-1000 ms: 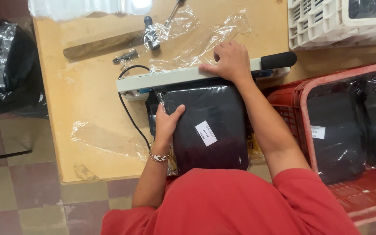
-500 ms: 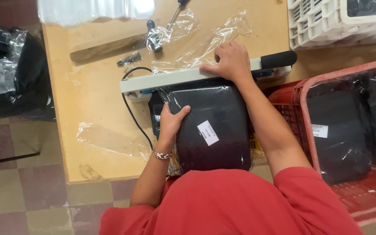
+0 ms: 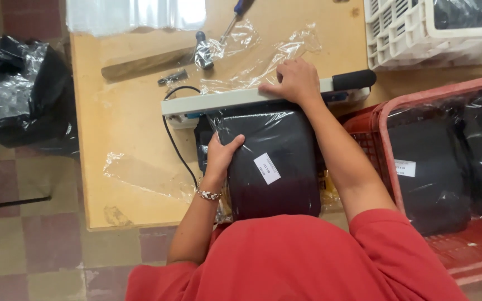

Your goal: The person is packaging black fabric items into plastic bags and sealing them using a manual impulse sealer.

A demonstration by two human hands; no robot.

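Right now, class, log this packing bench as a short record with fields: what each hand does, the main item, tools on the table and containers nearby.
left hand: left hand grips the side of the black bagged bundle
right hand: right hand presses down the arm of the heat sealer
main item: bundle wrapped in clear plastic, white label on top, its top edge under the sealer arm
tools: hammer and screwdriver at the far side of the wooden table
containers: red basket with wrapped black bundles, white crate
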